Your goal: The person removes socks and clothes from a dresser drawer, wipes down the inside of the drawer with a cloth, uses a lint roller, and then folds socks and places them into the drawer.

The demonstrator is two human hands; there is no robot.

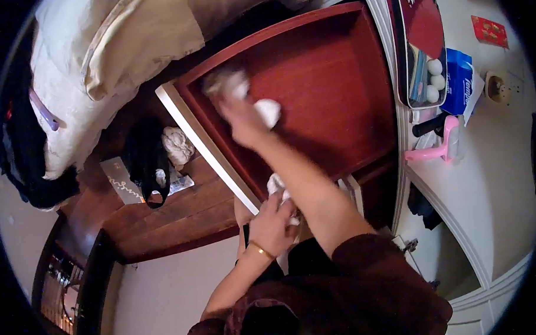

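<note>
A red-brown drawer (330,77) with a white front edge stands pulled out, its dark red inside showing. Inside it, near the white front, my right hand (242,118) is smeared by motion beside a blurred grey-and-white bundle (227,84); whether the fingers grip it is unclear. A rounded white bundle (268,113) lies on the drawer floor beside that hand. My left hand (273,226), below a gold bracelet, has its fingers curled round a crumpled white cloth (275,185) at the drawer's near corner.
Bedding (128,48) hangs at upper left. On the wooden floor (204,199) lie a black bag (145,154) and a cream bundle (177,146). The white surface at right holds a clear-sided case (420,38) with white balls, a blue packet (457,81) and a pink-handled object (447,140).
</note>
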